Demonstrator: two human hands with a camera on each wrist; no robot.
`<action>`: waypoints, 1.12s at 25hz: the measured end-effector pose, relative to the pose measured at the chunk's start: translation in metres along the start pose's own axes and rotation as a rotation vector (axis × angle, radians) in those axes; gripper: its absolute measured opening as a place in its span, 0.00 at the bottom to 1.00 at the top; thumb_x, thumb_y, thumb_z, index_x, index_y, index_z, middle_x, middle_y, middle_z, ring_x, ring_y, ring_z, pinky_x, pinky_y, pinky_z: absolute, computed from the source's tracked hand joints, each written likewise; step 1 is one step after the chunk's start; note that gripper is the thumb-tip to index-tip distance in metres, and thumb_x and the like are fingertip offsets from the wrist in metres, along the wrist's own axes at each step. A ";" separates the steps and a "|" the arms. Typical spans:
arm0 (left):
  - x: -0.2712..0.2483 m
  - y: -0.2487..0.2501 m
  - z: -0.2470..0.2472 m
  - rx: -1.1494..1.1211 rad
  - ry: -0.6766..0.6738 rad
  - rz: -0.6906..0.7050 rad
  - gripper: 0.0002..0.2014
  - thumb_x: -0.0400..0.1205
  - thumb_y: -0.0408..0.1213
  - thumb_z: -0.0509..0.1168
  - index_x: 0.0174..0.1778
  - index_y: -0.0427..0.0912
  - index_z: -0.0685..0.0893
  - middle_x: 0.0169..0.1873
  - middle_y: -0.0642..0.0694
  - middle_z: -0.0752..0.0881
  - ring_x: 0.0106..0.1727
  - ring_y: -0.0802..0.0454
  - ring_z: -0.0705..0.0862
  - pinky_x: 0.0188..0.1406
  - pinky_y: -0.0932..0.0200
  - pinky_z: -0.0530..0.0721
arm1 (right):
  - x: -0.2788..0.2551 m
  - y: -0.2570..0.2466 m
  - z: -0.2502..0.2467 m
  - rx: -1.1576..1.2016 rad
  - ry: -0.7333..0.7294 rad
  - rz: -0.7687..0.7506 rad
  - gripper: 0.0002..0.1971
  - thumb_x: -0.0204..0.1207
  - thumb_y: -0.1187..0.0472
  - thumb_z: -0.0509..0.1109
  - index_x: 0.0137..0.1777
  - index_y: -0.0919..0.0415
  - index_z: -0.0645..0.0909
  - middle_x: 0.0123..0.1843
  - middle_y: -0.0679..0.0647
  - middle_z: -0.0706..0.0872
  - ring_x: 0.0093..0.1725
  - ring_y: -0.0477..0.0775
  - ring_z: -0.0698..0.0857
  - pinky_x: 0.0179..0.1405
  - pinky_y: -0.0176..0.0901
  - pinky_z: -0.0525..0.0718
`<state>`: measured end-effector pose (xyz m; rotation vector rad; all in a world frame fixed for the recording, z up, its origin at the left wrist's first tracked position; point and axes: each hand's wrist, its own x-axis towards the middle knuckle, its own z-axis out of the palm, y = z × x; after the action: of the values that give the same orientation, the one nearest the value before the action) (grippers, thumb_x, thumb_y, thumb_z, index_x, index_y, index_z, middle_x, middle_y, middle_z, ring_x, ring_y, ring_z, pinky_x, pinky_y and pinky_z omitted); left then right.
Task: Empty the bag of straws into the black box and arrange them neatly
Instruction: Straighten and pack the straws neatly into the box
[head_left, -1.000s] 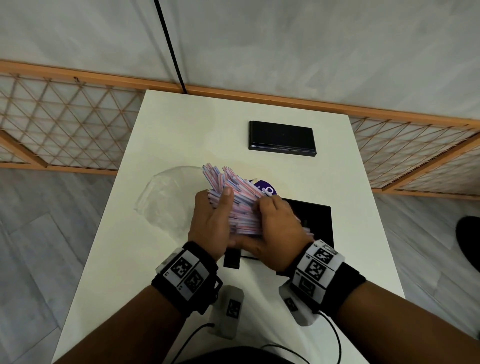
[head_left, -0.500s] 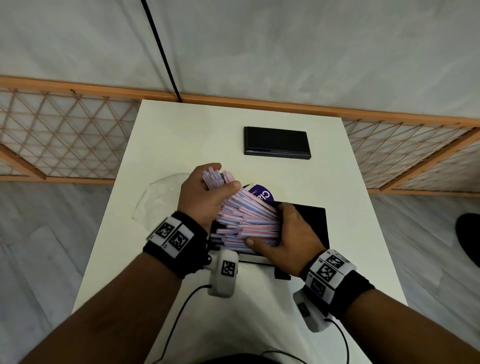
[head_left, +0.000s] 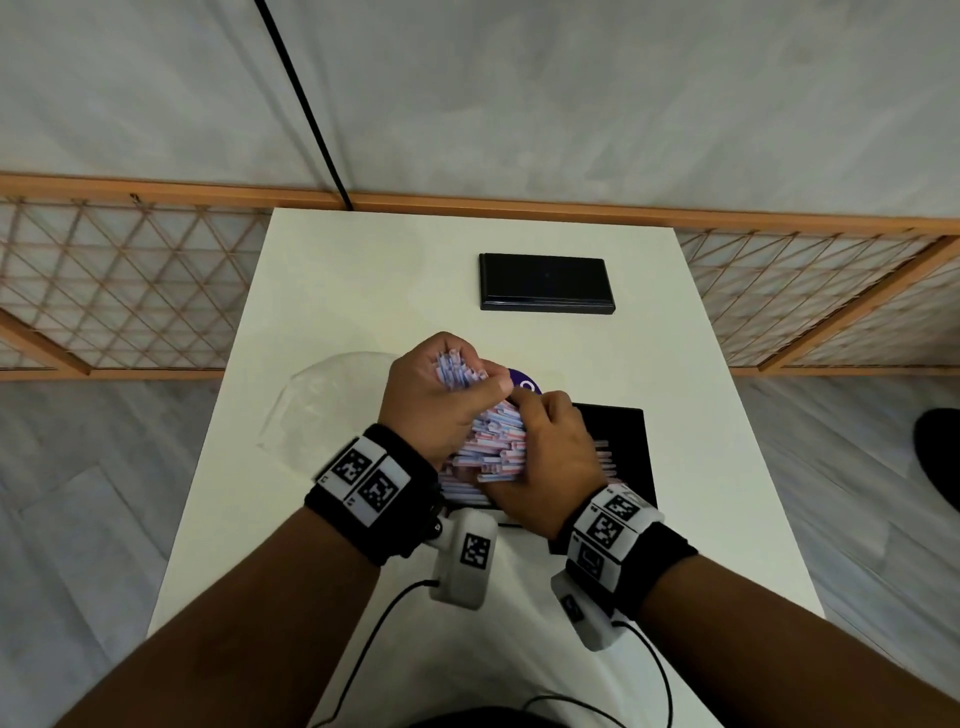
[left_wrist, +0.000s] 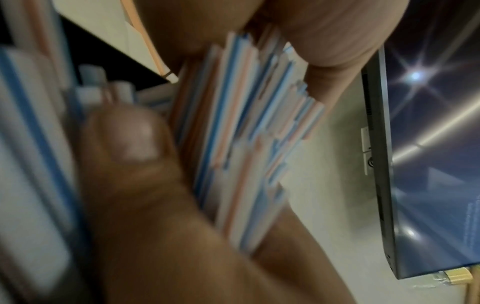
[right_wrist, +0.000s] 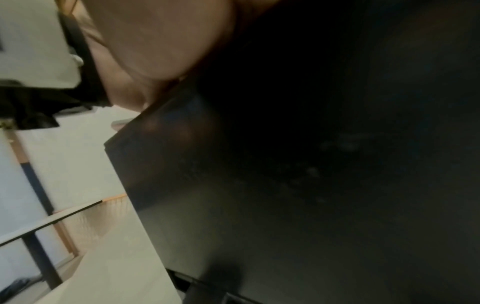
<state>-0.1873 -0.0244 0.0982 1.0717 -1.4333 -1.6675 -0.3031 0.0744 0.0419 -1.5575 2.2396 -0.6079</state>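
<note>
A thick bundle of pink, blue and white striped straws (head_left: 496, 447) lies slanted over the left part of the open black box (head_left: 631, 457) near the table's front. My left hand (head_left: 467, 376) grips the bundle's far, raised end, thumb across the top; the left wrist view shows the straws (left_wrist: 233, 133) fanned between thumb and fingers. My right hand (head_left: 543, 415) lies over the bundle with its fingers curled round it. A few straws (head_left: 602, 457) rest inside the box to the right of that hand. The right wrist view shows only the box's dark wall (right_wrist: 233, 195).
The box's black lid (head_left: 545, 283) lies at the back of the white table (head_left: 363, 291). The clear plastic bag (head_left: 322, 410) lies flat left of my hands, and a purple label (head_left: 525, 385) peeks out behind them. Wooden lattice railings flank the table.
The bundle has come down from above the table onto the box. My left hand slid to the straws' far end and my right hand moved from beneath them onto their top.
</note>
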 end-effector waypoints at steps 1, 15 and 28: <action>-0.003 0.003 0.001 0.002 0.004 0.027 0.14 0.66 0.30 0.79 0.30 0.50 0.81 0.36 0.41 0.92 0.39 0.43 0.90 0.48 0.37 0.91 | 0.001 -0.003 -0.001 0.002 0.014 -0.009 0.43 0.56 0.27 0.69 0.70 0.46 0.69 0.57 0.54 0.75 0.58 0.60 0.77 0.59 0.57 0.82; -0.002 -0.013 -0.036 -0.527 0.463 -0.245 0.02 0.80 0.28 0.70 0.45 0.38 0.85 0.40 0.40 0.91 0.42 0.43 0.90 0.46 0.51 0.88 | -0.015 0.003 -0.022 -0.010 -0.025 -0.065 0.43 0.58 0.24 0.69 0.67 0.52 0.72 0.62 0.49 0.77 0.61 0.53 0.76 0.64 0.50 0.78; 0.001 -0.020 -0.037 -0.479 0.399 -0.288 0.13 0.84 0.47 0.70 0.49 0.39 0.86 0.43 0.42 0.91 0.40 0.46 0.90 0.36 0.56 0.88 | -0.009 -0.007 -0.021 -0.287 -0.123 0.038 0.41 0.67 0.21 0.51 0.70 0.48 0.70 0.64 0.51 0.75 0.63 0.59 0.74 0.65 0.58 0.75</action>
<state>-0.1536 -0.0378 0.0762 1.2720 -0.6055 -1.7437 -0.3051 0.0839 0.0643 -1.6286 2.3343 -0.1784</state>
